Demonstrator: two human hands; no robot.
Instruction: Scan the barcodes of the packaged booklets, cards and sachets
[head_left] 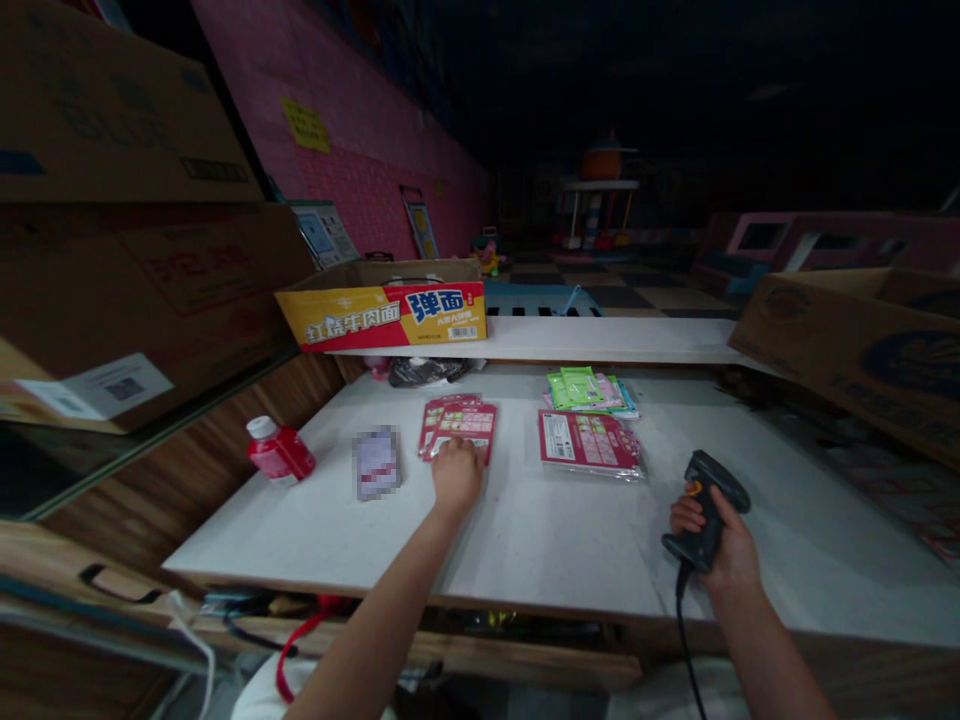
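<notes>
My right hand (720, 545) is wrapped round the grip of a black barcode scanner (709, 500), whose cable hangs over the table's front edge. My left hand (457, 475) is on the near edge of a small stack of pink flat packets (469, 415), its fingers curled down at the top packet; the fingertips are partly hidden. Between the hands lies another pile of pink packets (589, 440) in clear plastic. Behind that pile are green packets (577, 388). Left of my left hand lies a blurred-out card-like item (377, 463).
A red bottle with a white cap (281, 455) lies at the left of the white table (517, 540). Along the back shelf stands a yellow and red noodle carton (390, 318). Large cardboard boxes (142, 290) rise at left, and an open carton (855, 340) stands at right.
</notes>
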